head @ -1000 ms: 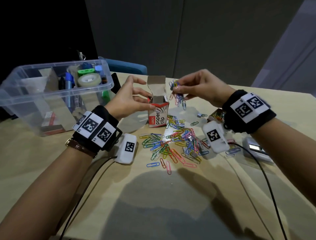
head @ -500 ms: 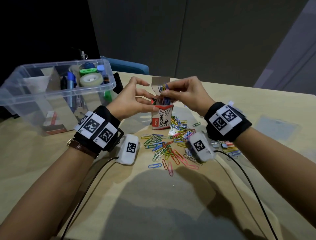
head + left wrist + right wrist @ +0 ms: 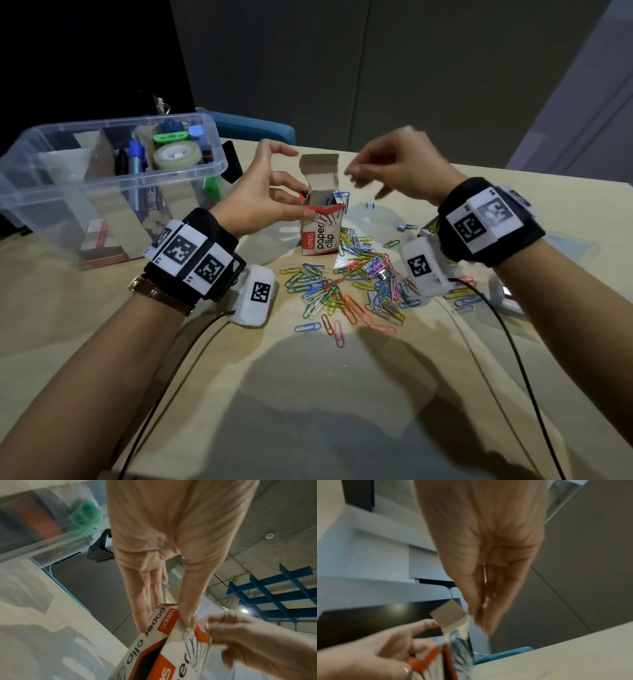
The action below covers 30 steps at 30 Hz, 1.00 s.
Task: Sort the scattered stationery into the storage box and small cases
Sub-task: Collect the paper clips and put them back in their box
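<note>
- Head view: the left hand [image 3: 260,202] is clamped on the upright paper clip box [image 3: 320,228], thumb on the near face and fingers round the far side, steadying it with its top flap standing open. A few clips poke out of the mouth.
- Head view: the right hand [image 3: 397,171] hovers just right of the flap and above the box, blurred. Its fingers are loosely bent, thumb and forefinger near each other, and I see nothing between them.
- Head view: the loose paper clips [image 3: 349,287] lie in a heap on the table [image 3: 308,394], directly below and toward the person from the right hand, just right of the box base. The right hand is the nearer one, so the next pinch looks like its job: down to the heap, then left to the box mouth.
- Head view: the clear storage box [image 3: 113,192] stands well left, already holding tape and pens.
- Left wrist view: thumb and fingers [image 3: 144,609] grip the box's two opposite walls; the box tilts slightly in this view.
- Right wrist view: heavy blur; fingertips [image 3: 481,609] sit close together beside the grey flap, and whether anything is pinched cannot be told here.
</note>
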Motion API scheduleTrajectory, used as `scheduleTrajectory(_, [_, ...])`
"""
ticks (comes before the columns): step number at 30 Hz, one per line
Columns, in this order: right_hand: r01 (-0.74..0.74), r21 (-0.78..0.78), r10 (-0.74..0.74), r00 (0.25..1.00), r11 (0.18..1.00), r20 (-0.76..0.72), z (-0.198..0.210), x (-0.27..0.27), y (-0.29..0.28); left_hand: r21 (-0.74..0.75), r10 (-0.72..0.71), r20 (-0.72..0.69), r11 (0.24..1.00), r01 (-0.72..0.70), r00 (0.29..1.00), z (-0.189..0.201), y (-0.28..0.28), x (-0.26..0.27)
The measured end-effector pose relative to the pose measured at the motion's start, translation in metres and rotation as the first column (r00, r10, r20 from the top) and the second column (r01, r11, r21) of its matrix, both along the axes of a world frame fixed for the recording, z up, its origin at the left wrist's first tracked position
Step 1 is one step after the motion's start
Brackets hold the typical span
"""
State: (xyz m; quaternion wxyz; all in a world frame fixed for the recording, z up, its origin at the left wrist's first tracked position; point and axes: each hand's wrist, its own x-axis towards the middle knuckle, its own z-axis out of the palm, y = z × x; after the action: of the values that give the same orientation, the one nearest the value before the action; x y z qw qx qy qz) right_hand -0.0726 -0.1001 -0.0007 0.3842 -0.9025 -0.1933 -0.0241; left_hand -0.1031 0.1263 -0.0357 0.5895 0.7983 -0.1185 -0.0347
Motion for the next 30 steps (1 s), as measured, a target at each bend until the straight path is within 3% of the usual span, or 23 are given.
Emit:
scheduleTrajectory(1, [0.002, -0.160, -0.017, 0.995, 0.987, -0.093, -0.006, 0.002, -0.004, -0.005, 0.011, -0.003, 1.000, -0.011, 1.000, 0.000, 0.000, 0.000])
scheduleTrajectory(3, [-0.063, -0.469, -0.073, 0.961, 0.881, -0.265, -0.016, 0.001, -0.009, -0.010, 0.028, -0.007, 1.000, -0.028, 1.000, 0.000, 0.001, 0.001])
scheduleTrajectory(4, [-0.107, -0.544, -0.098, 0.938, 0.833, -0.334, -0.020, 0.000, -0.010, -0.009, 0.029, -0.009, 1.000, -0.029, 1.000, -0.001, 0.001, 0.002])
scheduleTrajectory(7, [-0.197, -0.524, -0.100, 0.869, 0.829, -0.485, -0.027, -0.010, -0.008, -0.002, 0.028, -0.015, 1.000, -0.028, 0.999, -0.001, 0.001, 0.002])
scheduleTrajectory(10, [-0.282, -0.566, 0.009, 0.900, 0.775, -0.436, -0.038, -0.017, 0.003, 0.020, 0.029, -0.020, 0.999, -0.029, 0.999, -0.001, 0.000, 0.002])
scheduleTrajectory(15, [-0.321, -0.526, 0.132, 0.921, 0.788, -0.366, -0.040, -0.010, 0.006, 0.032, 0.030, -0.022, 0.999, -0.029, 0.999, 0.000, 0.000, 0.001])
scheduleTrajectory(19, [-0.269, -0.273, 0.148, 0.907, 0.924, -0.395, -0.024, -0.006, -0.009, 0.034, 0.020, -0.020, 0.999, -0.019, 1.000, 0.001, -0.001, -0.001])
scheduleTrajectory(22, [-0.242, -0.022, 0.210, 0.879, 0.970, -0.429, -0.009, -0.006, -0.018, 0.020, 0.019, -0.022, 1.000, -0.019, 1.000, 0.001, 0.000, -0.001])
scheduleTrajectory(27, [-0.211, 0.318, 0.314, 0.894, 0.924, -0.320, 0.007, -0.011, -0.010, 0.026, 0.012, -0.020, 1.000, -0.011, 1.000, -0.001, 0.000, 0.002])
scheduleTrajectory(30, [-0.138, 0.466, 0.254, 0.947, 0.874, -0.196, 0.008, -0.010, 0.010, 0.016, 0.006, -0.019, 1.000, -0.005, 1.000, -0.002, 0.001, 0.003])
